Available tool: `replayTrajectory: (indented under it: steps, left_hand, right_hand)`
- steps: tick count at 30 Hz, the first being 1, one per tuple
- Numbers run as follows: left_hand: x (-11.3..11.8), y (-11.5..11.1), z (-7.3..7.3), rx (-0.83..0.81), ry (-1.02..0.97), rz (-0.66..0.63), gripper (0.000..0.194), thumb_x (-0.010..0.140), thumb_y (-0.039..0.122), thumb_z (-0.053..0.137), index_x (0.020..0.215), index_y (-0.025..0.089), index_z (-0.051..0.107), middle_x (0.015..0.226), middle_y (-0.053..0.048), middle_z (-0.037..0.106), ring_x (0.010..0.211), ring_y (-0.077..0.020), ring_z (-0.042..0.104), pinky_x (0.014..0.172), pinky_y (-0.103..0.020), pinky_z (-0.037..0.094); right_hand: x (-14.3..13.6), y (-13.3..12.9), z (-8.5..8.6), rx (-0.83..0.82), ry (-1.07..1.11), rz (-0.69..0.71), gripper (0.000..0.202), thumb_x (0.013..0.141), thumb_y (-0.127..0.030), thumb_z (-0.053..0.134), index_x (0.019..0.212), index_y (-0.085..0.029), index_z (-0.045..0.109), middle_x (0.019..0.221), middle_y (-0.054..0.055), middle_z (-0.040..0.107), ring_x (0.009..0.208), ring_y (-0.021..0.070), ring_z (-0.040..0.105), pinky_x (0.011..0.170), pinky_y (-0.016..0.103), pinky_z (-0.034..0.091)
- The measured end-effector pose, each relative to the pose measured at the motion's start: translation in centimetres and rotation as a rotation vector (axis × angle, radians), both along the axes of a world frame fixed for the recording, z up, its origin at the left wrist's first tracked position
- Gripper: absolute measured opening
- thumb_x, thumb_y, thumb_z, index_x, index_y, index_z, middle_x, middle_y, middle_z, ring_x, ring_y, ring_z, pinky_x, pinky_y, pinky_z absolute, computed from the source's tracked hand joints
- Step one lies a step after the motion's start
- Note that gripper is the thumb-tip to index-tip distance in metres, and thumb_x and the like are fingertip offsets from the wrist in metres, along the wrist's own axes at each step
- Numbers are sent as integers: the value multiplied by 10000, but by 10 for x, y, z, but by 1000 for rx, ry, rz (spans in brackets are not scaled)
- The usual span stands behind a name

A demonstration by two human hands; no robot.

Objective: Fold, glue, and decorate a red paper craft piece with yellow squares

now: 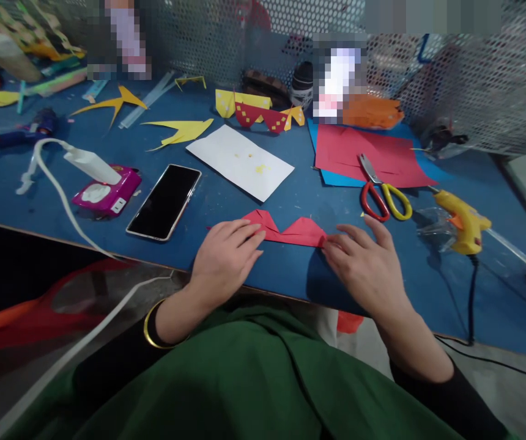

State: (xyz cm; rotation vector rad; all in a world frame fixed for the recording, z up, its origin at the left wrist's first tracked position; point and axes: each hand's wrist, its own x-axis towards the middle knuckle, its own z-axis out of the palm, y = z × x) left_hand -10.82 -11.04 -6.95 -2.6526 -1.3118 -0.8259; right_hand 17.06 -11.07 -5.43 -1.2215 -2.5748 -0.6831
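A folded piece of red paper (297, 233) with two raised peaks lies near the front edge of the blue table. My left hand (226, 260) is closed over its left end, fingers pressed together on the paper and the thumb hidden. At the right end, my right hand (366, 263) pinches the paper's corner between thumb and finger, while its other fingers are raised. Just beyond the paper lies a white sheet (240, 162) with yellow marks. Scissors (375, 177) with one red and one yellow handle rest beyond my right hand, partly on red paper sheets (391, 156).
A yellow hot glue gun (465, 223) stands at the right, its cord over the front edge. A phone (164, 201) and a purple power socket (107, 192) with a white plug lie left. Red and yellow paper masks (260, 115) stand at the back, before a perforated metal panel (189, 49).
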Motion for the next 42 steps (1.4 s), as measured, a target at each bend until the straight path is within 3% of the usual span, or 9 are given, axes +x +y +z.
replayTrajectory:
  steps: [8, 12, 16, 19, 23, 27, 31, 35, 42]
  left_hand:
    - [46, 22, 7, 40, 53, -122, 262, 947, 173, 621, 1193, 109, 685, 1170, -95, 746, 1082, -250, 650, 955, -397, 487]
    - [64, 38, 14, 97, 102, -142, 234, 971, 161, 580, 1173, 99, 681, 1141, -95, 744, 1088, -239, 641, 939, -377, 461]
    - [73, 50, 18, 116, 175, -149, 207, 1003, 168, 527, 927, 154, 718, 895, -44, 749, 912, -205, 654, 871, -360, 446]
    - [72, 56, 25, 84, 152, -117, 261, 1020, 212, 504, 867, 172, 712, 842, -35, 744, 837, -194, 648, 849, -364, 437]
    - [70, 67, 45, -20, -10, -74, 177, 987, 240, 570, 944, 195, 735, 879, -29, 774, 824, -193, 675, 852, -376, 439]
    - [77, 79, 67, -186, -221, -52, 148, 922, 218, 633, 951, 219, 778, 886, -14, 797, 830, -198, 708, 826, -353, 461]
    - [83, 86, 80, -459, -387, -6, 153, 876, 237, 643, 884, 224, 795, 902, 1, 805, 829, -187, 717, 734, -301, 479]
    - [85, 91, 77, -633, -425, 22, 174, 862, 271, 627, 856, 211, 790, 847, 4, 796, 771, -181, 695, 715, -305, 479]
    - [91, 96, 57, -779, -535, 18, 203, 846, 308, 629, 909, 203, 790, 875, -13, 794, 800, -170, 689, 744, -294, 480]
  right_hand:
    - [-1, 12, -7, 20, -31, 27, 300, 990, -97, 424, 866, -195, 679, 849, 27, 689, 964, 176, 634, 1167, 474, 368]
    - [6, 17, 1, -45, 116, 17, 263, 997, -122, 448, 911, -216, 677, 943, 23, 725, 1010, 175, 640, 1163, 487, 362]
    - [13, 22, 6, -73, 235, 34, 234, 999, -172, 474, 896, -228, 677, 962, 11, 748, 996, 172, 666, 1167, 486, 339]
    - [22, 30, 8, -106, 496, 30, 200, 999, -223, 507, 959, -233, 703, 1003, 20, 767, 1042, 189, 689, 1160, 487, 346]
    - [38, 51, 15, -71, 1209, -187, 183, 965, -296, 567, 997, -225, 733, 983, 49, 777, 964, 211, 718, 941, 425, 524]
    - [41, 76, 25, -272, 1763, -168, 216, 884, -412, 663, 933, -214, 734, 867, 40, 781, 867, 195, 726, 901, 401, 544]
    - [28, 88, 25, -486, 1947, -147, 477, 842, -666, 622, 871, -204, 740, 832, 63, 782, 809, 196, 723, 889, 379, 538]
    - [17, 84, 19, -603, 2078, -143, 685, 786, -862, 488, 733, -215, 707, 773, 63, 757, 797, 199, 717, 877, 359, 534]
    - [14, 75, 17, -654, 1968, -180, 349, 706, -565, 803, 748, -224, 739, 788, 20, 726, 772, 164, 638, 804, 319, 507]
